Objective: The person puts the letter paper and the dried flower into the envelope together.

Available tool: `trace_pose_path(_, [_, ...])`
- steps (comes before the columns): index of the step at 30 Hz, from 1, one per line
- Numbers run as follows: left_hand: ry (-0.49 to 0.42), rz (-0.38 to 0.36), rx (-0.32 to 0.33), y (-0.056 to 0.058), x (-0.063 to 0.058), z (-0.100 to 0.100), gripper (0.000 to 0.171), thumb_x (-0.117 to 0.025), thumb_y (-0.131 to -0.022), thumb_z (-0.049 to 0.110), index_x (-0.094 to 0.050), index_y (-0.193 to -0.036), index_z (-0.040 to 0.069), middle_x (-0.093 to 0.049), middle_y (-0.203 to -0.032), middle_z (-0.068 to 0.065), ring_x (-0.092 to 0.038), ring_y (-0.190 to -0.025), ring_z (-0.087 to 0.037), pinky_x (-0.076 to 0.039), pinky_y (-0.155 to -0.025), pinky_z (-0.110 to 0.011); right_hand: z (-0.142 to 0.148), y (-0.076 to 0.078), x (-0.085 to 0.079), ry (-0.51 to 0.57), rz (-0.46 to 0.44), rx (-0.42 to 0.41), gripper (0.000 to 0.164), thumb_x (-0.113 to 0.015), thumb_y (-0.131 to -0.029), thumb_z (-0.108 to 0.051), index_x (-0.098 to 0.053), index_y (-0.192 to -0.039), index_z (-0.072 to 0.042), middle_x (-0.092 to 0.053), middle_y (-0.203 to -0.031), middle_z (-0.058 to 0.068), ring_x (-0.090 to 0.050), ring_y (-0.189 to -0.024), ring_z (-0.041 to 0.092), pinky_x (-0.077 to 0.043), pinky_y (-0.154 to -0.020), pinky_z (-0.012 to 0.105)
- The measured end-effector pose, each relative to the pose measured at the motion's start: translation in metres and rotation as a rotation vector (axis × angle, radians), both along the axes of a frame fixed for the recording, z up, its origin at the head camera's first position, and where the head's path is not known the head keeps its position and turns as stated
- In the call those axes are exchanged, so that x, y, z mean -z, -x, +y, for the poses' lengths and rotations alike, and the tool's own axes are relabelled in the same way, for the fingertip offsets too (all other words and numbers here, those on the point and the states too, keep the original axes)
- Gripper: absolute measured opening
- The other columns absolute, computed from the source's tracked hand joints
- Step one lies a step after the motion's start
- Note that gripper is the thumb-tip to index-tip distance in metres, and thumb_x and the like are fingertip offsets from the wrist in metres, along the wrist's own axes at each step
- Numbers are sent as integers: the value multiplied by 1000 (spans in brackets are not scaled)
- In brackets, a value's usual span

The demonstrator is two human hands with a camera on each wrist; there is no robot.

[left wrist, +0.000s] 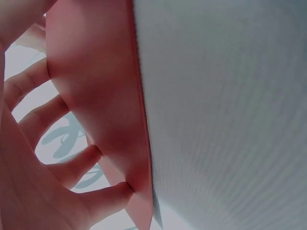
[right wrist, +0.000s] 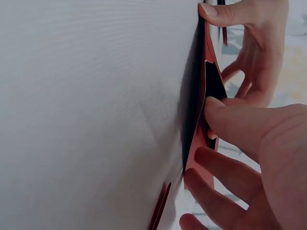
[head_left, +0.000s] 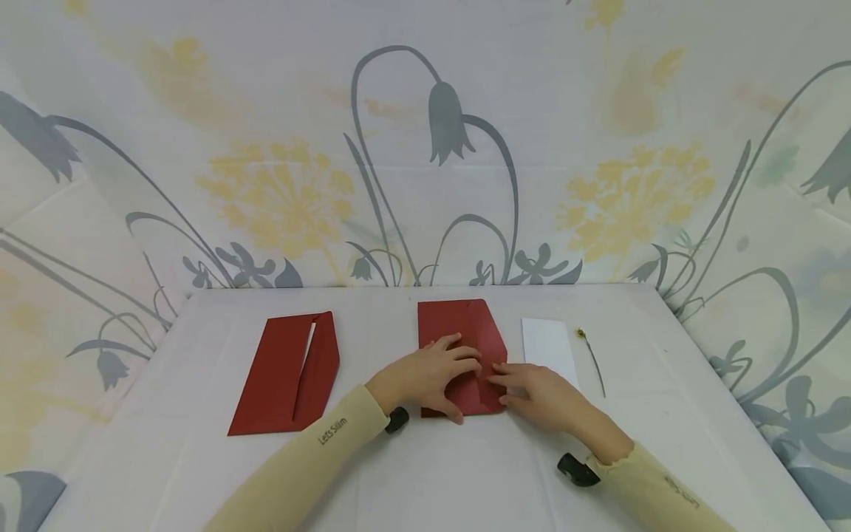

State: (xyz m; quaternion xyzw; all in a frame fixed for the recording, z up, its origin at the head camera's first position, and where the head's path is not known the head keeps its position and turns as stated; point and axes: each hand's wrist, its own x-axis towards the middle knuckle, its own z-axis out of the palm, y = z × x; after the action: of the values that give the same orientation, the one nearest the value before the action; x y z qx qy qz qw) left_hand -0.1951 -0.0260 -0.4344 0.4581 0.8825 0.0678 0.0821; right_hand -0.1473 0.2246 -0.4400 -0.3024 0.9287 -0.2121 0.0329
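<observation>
A red envelope (head_left: 445,316) lies in the middle of the white table, its pointed flap to the right. My left hand (head_left: 442,373) rests on it with fingers spread; in the left wrist view, several fingertips touch its red paper. At the flap side, my right hand (head_left: 548,399) has its thumb and fingers at the envelope's edge. In the right wrist view, a dark gap shows at the envelope's mouth (right wrist: 214,81), with the right thumb (right wrist: 223,115) on the edge and a fingertip partly hidden behind it. The other right fingers touch the flap's lower part.
Another red envelope (head_left: 275,369) lies at the left, a white strip showing in its slit. Right of the middle envelope are a white paper (head_left: 548,340) and a thin-stemmed dried flower (head_left: 592,357). A flower-printed cloth (head_left: 412,185) hangs behind the table.
</observation>
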Motion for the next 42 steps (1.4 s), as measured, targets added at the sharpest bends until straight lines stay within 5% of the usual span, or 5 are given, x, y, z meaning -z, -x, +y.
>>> trace_pose_path(12, [-20, -32, -2, 2, 2, 0, 74, -79, -77, 59, -52, -138, 27, -38, -152, 8, -18, -148, -33, -36, -111, -47, 47, 3, -9, 298, 44, 432, 31, -71, -90, -3, -70, -120, -2, -71, -113, 17, -66, -106, 36, -55, -85, 49])
trace_pose_path(19, [-13, -37, -12, 2, 4, 1, 73, -80, -77, 59, -52, -136, 28, -37, -152, 9, -17, -148, -33, -37, -110, -47, 71, 6, -11, 313, 23, 629, 30, -67, -93, -7, -68, -122, -1, -69, -116, 22, -59, -113, 42, -48, -78, 39])
trace_pose_path(24, [-13, -47, -18, 2, 3, 0, 73, -80, -76, 58, -52, -137, 28, -37, -152, 10, -17, -148, -32, -35, -111, -51, 76, 8, -3, 305, -48, 665, 34, -67, -92, -9, -66, -124, 1, -70, -113, 22, -61, -110, 41, -50, -73, 34])
trace_pose_path(31, [-5, -46, -17, 2, 1, 1, 73, -80, -76, 59, -52, -137, 28, -38, -152, 10, -17, -148, -32, -34, -111, -53, 72, 11, 3, 288, -141, 679, 39, -70, -88, -10, -64, -125, 2, -66, -117, 26, -62, -110, 42, -50, -88, 51])
trace_pose_path(42, [17, -52, -25, 2, 1, 2, 74, -80, -75, 59, -53, -136, 29, -37, -153, 9, -17, -148, -32, -33, -111, -56, 61, 19, 6, 160, -86, 646, 51, -86, -77, -16, -64, -119, 5, -60, -111, 30, -59, -100, 42, -48, -82, 54])
